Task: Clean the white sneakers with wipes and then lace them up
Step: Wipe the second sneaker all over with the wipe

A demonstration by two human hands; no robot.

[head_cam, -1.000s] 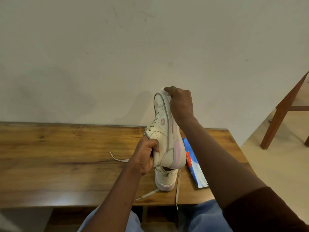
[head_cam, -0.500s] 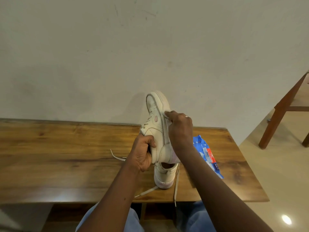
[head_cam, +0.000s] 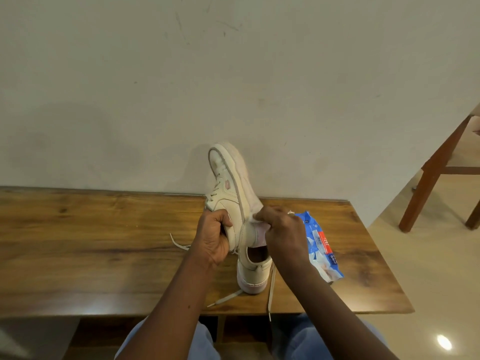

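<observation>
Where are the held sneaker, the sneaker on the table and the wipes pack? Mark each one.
held sneaker [head_cam: 231, 201]: head view, on its side panel.
sneaker on the table [head_cam: 253, 277]: head view, on its heel.
wipes pack [head_cam: 321, 242]: head view, on its printed front.

Plain home room, bare scuffed wall [head_cam: 233, 74], wooden table [head_cam: 91, 255], wooden chair leg [head_cam: 428, 183], glossy tiled floor [head_cam: 428, 294]

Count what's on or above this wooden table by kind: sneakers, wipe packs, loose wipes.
White lace-up sneakers: 2, one held, one standing
Blue plastic wipes pack: 1
White wipe: 1
Total: 4
</observation>
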